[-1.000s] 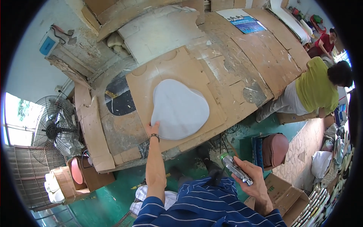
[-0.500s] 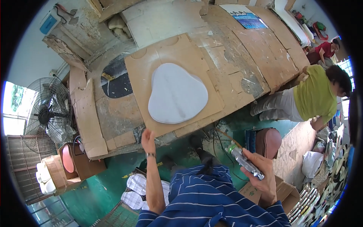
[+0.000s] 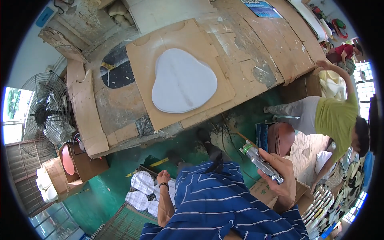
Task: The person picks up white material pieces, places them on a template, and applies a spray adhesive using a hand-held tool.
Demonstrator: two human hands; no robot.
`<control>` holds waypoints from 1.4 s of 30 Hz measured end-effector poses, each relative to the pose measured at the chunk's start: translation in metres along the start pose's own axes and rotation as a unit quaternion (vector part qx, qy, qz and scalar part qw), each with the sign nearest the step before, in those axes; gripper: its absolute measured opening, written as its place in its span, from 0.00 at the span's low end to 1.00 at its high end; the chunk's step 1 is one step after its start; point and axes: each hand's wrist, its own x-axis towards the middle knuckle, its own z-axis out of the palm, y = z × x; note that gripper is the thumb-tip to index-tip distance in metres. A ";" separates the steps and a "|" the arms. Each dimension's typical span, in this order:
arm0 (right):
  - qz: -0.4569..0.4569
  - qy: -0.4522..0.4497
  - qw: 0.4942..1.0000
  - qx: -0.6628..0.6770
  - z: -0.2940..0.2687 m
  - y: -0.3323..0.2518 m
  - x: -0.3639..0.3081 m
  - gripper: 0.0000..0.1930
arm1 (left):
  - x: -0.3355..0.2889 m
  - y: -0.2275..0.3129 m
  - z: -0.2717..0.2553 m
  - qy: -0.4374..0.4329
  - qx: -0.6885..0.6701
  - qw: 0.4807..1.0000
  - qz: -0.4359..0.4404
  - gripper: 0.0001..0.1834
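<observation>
My right hand (image 3: pixel 282 174) is wrapped around a metal spray gun (image 3: pixel 262 163) with a green ring near its nozzle, pointing up and to the left. Close to my body at the lower left is my left hand (image 3: pixel 163 178), its fingers loosely curled with nothing visible in them. White rounded pads (image 3: pixel 142 182) lie just beside it, low down on the left. Up on the workbench, a large white pad (image 3: pixel 184 82) of rounded triangular shape lies flat on a brown cardboard sheet (image 3: pixel 140 52); neither hand touches it.
A worn, cardboard-covered workbench (image 3: pixel 256 52) stretches across ahead. At left stand a floor fan (image 3: pixel 42 116) and a carton (image 3: pixel 60 180) with white pieces. Reddish-brown pads (image 3: pixel 281 138) stand right of the bench front. A person in a yellow-green shirt (image 3: pixel 334 120) bends at right; hoses trail on the floor.
My left hand has drawn back from the bench edge toward the white pads at lower left. The spray gun remains in my right hand. At right, the person has bent lower.
</observation>
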 end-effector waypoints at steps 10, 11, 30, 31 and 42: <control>-0.005 0.022 0.999 0.023 0.002 0.011 -0.006 0.32 | 0.002 0.001 0.004 -0.020 -0.011 0.998 -0.053 0.21; -0.004 0.016 1.000 0.024 0.003 0.013 -0.007 0.32 | 0.004 0.004 0.005 -0.023 -0.009 0.998 -0.052 0.21; -0.077 0.018 0.994 0.079 0.034 0.005 0.030 0.35 | 0.003 0.026 0.011 -0.039 0.010 0.999 -0.032 0.21; -0.079 0.021 0.993 0.081 0.037 0.011 0.036 0.35 | 0.002 0.025 0.010 -0.041 0.008 0.998 -0.040 0.21; -0.038 0.151 0.987 0.048 0.027 0.016 0.040 0.27 | 0.004 0.031 0.006 -0.049 -0.011 0.998 -0.044 0.19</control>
